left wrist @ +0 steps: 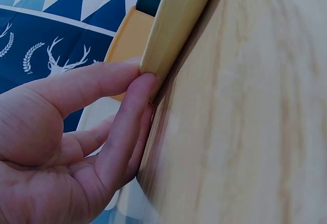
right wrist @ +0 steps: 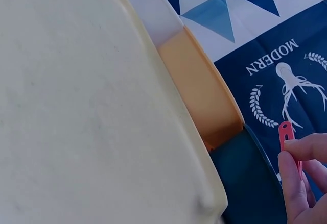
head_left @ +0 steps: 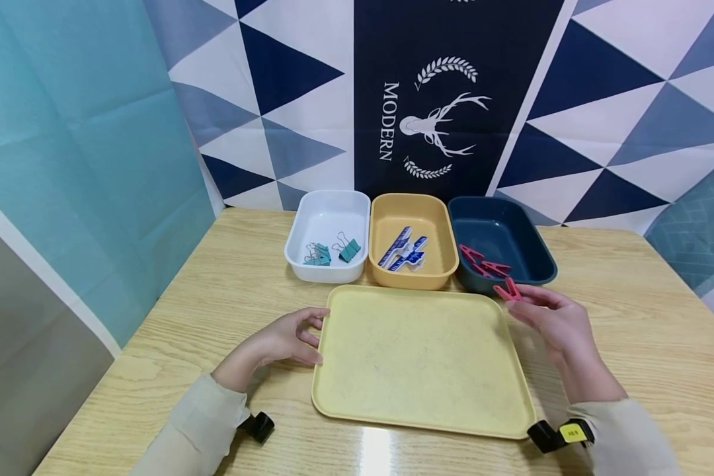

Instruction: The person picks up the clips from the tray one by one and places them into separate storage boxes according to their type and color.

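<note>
3 small bins sit in a row at the far edge of the yellow tray, and I read the step in hand as carrying a red clip away from the tray toward the dark blue bin, where 2 or 3 more red clips already lie. My right hand pinches the clip between thumb and fingertips, so it is grasping, not released; the right wrist view shows the same pinch on the clip's red stem, with the fingers curled round it above the bin's dark wall. The clip hangs just beside the near rim of the blue bin, over the tray's far right corner, not yet inside. My left hand is at the tray's left edge, and the left wrist view shows its thumb and a fingertip closed on the rim, holding the tray steady on the wooden table. As I judge it, the next move calls for a short reach forward over the blue rim, then letting the fingers part so the clip drops among its like, without nudging the bin against the orange bin that touches it. That bin holds blue-and-white clips, and the white bin holds teal binder clips; the tray looks bare.
</note>
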`<action>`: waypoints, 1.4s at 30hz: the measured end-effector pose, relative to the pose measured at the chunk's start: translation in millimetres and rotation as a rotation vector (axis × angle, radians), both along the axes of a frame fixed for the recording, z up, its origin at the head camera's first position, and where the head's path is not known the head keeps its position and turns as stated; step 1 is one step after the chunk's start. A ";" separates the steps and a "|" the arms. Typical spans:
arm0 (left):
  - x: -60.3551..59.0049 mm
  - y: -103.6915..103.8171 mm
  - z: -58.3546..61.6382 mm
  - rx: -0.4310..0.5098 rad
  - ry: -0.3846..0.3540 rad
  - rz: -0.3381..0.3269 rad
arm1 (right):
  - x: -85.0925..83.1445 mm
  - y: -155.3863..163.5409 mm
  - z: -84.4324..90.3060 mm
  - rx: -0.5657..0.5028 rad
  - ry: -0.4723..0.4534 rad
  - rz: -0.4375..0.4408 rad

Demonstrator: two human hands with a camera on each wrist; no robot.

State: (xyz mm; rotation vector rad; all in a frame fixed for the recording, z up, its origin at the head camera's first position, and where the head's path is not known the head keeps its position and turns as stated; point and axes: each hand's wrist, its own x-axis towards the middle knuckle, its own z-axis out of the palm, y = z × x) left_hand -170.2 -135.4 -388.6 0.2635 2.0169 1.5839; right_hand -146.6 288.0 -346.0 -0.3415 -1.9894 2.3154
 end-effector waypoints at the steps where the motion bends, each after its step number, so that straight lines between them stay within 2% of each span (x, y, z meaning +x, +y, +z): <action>1: 0.0 -0.2 0.3 -0.001 0.001 -0.001 | -1.0 0.5 0.6 -0.001 -0.003 -0.001; 18: -1.0 -2.0 -2.3 0.016 0.003 -0.008 | -19.2 6.9 10.1 -0.029 -0.007 -0.023; 24: -1.4 -2.3 -3.4 0.017 0.002 -0.012 | -24.9 8.0 12.0 0.013 -0.037 -0.045; 42: -3.2 -1.6 -3.3 0.000 0.013 -0.018 | -39.0 13.1 14.7 -0.035 -0.032 -0.067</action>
